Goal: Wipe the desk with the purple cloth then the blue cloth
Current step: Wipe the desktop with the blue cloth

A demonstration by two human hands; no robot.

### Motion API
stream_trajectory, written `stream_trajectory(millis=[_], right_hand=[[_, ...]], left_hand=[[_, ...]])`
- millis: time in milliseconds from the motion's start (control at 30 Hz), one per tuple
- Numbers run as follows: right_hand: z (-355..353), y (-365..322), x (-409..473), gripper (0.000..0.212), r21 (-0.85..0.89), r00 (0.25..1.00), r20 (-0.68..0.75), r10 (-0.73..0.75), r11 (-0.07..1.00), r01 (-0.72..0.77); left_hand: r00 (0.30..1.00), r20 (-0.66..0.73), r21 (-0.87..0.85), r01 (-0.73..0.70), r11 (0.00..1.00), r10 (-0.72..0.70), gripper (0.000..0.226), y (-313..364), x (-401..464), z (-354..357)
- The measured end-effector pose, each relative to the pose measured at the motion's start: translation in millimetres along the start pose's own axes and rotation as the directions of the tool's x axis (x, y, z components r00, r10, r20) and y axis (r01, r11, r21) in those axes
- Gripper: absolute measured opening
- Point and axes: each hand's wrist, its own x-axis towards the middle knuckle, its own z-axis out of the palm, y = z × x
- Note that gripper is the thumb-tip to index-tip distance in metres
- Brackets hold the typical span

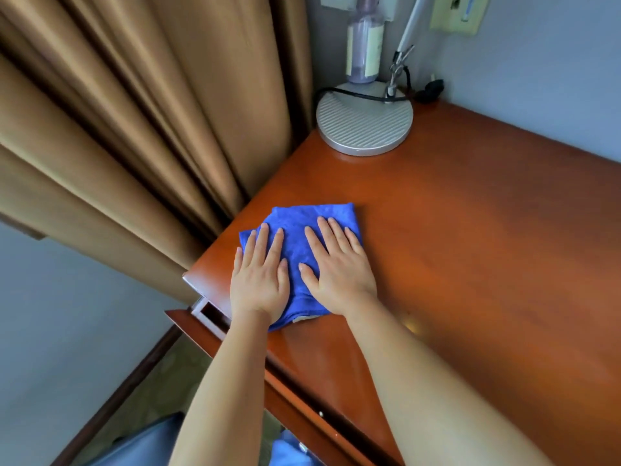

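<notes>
Hands lie flat, side by side, on the blue cloth (295, 243), which is folded into a rough square on the reddish-brown wooden desk (470, 230), near the desk's left end. The left hand (260, 274) presses down on the cloth's left part with fingers straight and slightly spread, palm down, gripping nothing; its wrist covers the cloth's near-left corner. The right hand (337, 267) presses on the cloth's right part in the same way — fingers extended and close together, thumb angled in toward the other hand, nothing pinched or curled around. A strip of blue shows between the two hands, and the far edge of the cloth reaches past the fingertips. Both bare forearms run from the lower edge of the view up to the cloth. At the desk's far left corner stands a round, ribbed, silver lamp base (364, 124) with a black cable (353, 93) lying across it and a pale arm rising from its back edge. Behind the base, against the grey wall, a clear bottle (364, 48) with a pale label stands upright. Tan curtains (134, 129) hang in folds just beside the desk's left end. Below the near-left edge of the desktop a drawer front (201, 326) juts out — slightly open.
</notes>
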Motion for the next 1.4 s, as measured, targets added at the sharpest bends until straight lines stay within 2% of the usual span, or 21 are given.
stream_trajectory(millis=[233,400,567,733,867,1100,1233,1400], right_hand=[[-5.3,7.7,71.0,0.074,0.014,0.996,-0.014,0.083,0.996,-0.083],[-12.1,31.1,105.5,0.072,0.032,0.978,-0.059,0.202,0.979,-0.2],[-14.2,49.8,114.1,0.071,0.016,0.967,-0.072,0.245,0.97,-0.244],[-15.0,69.1,79.3,0.069,-0.005,0.961,-0.039,0.275,0.961,-0.276],[-16.6,90.8,12.5,0.077,0.018,0.936,-0.051,0.348,0.937,-0.348],[-15.4,112.3,-113.5,0.071,0.058,0.877,-0.049,0.479,0.877,-0.476],[-17.6,119.3,-124.5,0.069,0.091,0.878,-0.047,0.476,0.877,-0.471],[-23.4,157.2,-95.3,0.071,0.028,0.934,-0.049,0.353,0.935,-0.352]], left_hand=[[0.992,0.019,0.042,-0.125,0.991,0.124,0.068,-18.4,86.0,-6.7],[0.969,0.072,0.043,-0.239,0.97,0.236,0.072,-6.4,147.2,-5.6],[0.948,0.104,0.085,-0.309,0.947,0.3,0.075,6.2,173.3,-1.7],[0.945,0.116,0.095,-0.318,0.943,0.307,0.074,34.8,141.6,3.7],[0.914,0.152,0.039,-0.385,0.922,0.376,0.072,76.5,95.6,15.2],[0.85,0.206,0.047,-0.504,0.863,0.485,0.069,138.7,5.5,39.1],[0.861,0.174,0.038,-0.491,0.871,0.478,0.066,146.7,-6.2,43.2],[0.917,0.128,0.012,-0.382,0.924,0.378,0.069,169.0,11.2,47.7]])
